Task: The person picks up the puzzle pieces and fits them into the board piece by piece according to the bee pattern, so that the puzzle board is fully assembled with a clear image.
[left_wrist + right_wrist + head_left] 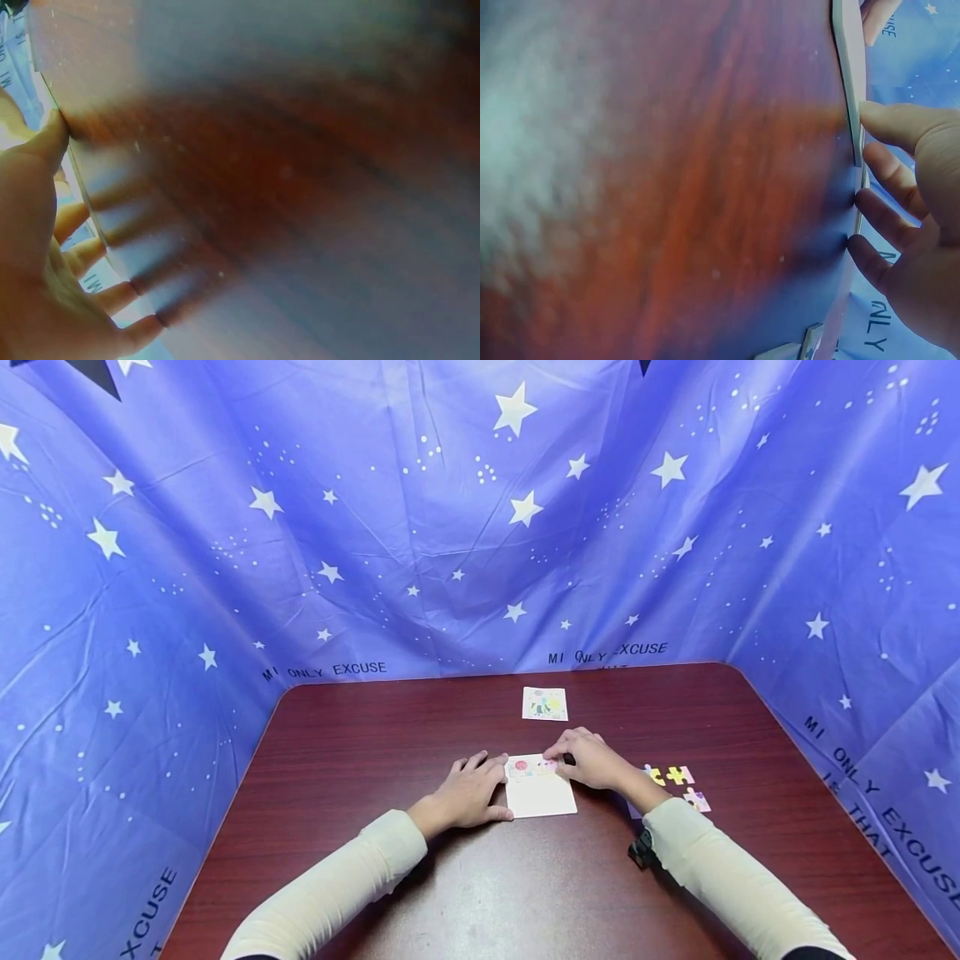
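Observation:
A white square board lies flat on the table, with colourful puzzle pieces along its far edge. My left hand rests at the board's left side, fingers spread and thumb at the near left corner; the left wrist view shows this hand with its fingertips on the table. At the far right corner, my right hand touches the pieces with thumb and index finger. In the right wrist view the right hand has its thumb against the board's edge and its other fingers loosely extended.
A small picture card lies beyond the board. Loose puzzle pieces are on the table to the right, partly hidden by my right forearm. A blue curtain with stars surrounds the table's back and sides.

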`<state>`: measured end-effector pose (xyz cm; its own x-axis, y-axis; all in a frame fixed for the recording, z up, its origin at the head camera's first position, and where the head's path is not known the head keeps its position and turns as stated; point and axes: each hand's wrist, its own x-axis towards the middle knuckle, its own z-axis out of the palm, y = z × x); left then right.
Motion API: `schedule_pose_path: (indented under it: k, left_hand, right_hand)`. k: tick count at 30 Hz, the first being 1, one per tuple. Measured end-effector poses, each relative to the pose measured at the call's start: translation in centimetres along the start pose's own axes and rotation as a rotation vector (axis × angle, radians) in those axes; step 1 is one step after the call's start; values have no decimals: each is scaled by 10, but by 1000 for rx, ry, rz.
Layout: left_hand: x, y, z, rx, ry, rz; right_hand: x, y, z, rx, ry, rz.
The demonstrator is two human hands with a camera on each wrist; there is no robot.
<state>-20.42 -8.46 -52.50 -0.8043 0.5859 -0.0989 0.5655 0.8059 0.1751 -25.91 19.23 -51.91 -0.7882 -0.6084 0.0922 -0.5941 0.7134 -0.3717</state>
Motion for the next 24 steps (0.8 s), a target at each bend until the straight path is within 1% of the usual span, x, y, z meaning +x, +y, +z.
schedule_pose_path:
  k: [5,11,17,20,24]
  left_hand:
    - [0,1,-2,5,-2,3]
    - [-1,2,-6,-13,-6,0]
    - [-2,2,-7,-7,-10,0]
    - [-2,3,-7,-1,-8,2]
    - [-2,3,-7,-3,-14,0]
  right_hand:
    - [0,0,-1,-23,15,-16]
    - [2,-4,-3,-71,26,-34]
    - [3,-4,0,-88,43,-43]
    - [2,-2,1,-95,43,-55]
    - [0,0,-1,-86,19,-78]
